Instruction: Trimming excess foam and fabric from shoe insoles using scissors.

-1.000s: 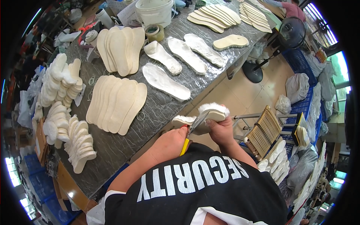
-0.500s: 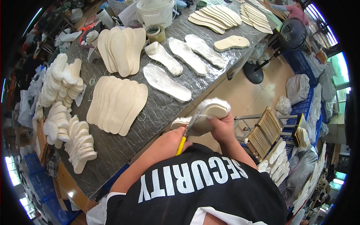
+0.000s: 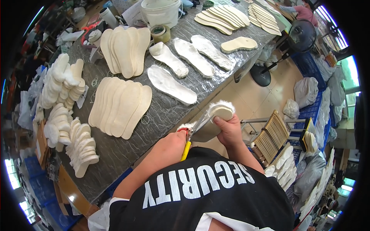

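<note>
My left hand (image 3: 173, 145) is wrapped around a pair of scissors (image 3: 186, 150) with yellow and red handles. Their metal blades run along the fluffy edge of an insole. This insole (image 3: 208, 129) is beige on its flat side, with white fleece showing around the rim. My right hand (image 3: 230, 129) grips it near one end, thumb on the beige face. Both hands are just off the table's front edge, before my black shirt. Closest to them on the table lies a single white fleecy insole (image 3: 171, 85).
The dark marbled table (image 3: 127, 154) carries beige insole stacks (image 3: 120, 107), fleecy piles (image 3: 83, 148) at left, a white bucket (image 3: 160, 11) and tape rolls (image 3: 160, 34). On the right stand a bamboo-slatted chair (image 3: 271, 134), a black fan (image 3: 302, 35) and blue crates (image 3: 308, 115).
My left hand has shifted slightly left, and more of the red handle shows. The insole has tilted a little, its upper end moving slightly left in my right hand.
</note>
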Motion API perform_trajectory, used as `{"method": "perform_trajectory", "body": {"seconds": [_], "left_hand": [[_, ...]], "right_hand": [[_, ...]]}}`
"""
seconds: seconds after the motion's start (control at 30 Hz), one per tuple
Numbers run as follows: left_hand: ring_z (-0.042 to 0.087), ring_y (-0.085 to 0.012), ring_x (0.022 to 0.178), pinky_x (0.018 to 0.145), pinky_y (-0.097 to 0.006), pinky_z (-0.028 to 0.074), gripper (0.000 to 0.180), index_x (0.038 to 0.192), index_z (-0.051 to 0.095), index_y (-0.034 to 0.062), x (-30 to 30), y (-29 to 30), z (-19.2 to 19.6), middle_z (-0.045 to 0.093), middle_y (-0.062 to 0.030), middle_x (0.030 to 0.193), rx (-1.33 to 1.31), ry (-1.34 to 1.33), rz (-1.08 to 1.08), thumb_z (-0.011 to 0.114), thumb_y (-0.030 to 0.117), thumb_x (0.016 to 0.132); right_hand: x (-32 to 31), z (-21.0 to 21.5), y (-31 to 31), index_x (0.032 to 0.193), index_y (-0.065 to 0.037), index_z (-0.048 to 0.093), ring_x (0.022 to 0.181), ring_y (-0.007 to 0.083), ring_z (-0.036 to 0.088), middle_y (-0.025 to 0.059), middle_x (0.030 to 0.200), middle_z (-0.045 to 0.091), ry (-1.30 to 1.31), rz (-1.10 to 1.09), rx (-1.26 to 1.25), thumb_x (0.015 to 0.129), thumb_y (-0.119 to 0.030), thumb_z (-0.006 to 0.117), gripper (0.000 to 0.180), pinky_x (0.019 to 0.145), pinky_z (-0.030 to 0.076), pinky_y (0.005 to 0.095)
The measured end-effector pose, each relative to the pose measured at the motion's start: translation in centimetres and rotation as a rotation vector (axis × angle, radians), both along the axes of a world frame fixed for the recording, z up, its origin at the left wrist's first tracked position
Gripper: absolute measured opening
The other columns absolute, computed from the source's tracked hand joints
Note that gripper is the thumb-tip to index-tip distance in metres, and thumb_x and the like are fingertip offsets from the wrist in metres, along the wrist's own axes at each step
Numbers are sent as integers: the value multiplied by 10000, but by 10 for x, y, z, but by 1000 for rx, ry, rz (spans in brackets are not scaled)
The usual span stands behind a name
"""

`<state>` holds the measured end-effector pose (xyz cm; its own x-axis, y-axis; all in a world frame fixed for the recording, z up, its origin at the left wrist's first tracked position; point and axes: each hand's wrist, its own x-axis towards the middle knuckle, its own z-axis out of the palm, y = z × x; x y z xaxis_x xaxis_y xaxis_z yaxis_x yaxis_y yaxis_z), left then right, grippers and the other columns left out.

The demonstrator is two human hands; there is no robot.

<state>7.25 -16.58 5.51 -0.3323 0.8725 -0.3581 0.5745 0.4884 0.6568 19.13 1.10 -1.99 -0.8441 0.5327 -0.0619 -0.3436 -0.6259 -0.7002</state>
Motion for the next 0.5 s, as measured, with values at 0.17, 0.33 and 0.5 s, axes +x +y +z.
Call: {"method": "perform_trajectory", "body": {"seconds": [0.17,0.33,0.5], "left_hand": [[597,-422,859,748,-465,475,254,990,503,-52,0,3,-10,603,-256,880,31,28,-36,616,136,862],[615,-391,817,713,-434,486,210,972,513,-34,0,7,2,610,-236,865,144,-122,180,607,116,860],[623,-360,760,672,-400,484,176,936,529,-18,-6,5,7,612,-194,810,362,-105,44,616,107,847]], "right_hand": [[-1,3,-7,1127,-20,600,974,159,625,75,1064,660,-22,26,10,841,38,643,295,877,497,312],[-2,1,-5,1122,-21,605,969,152,622,67,1058,660,-46,-14,54,844,30,646,286,866,495,295],[-4,6,-3,1137,-23,596,974,148,618,65,1057,658,-115,-38,94,850,26,641,294,863,496,294]]}}
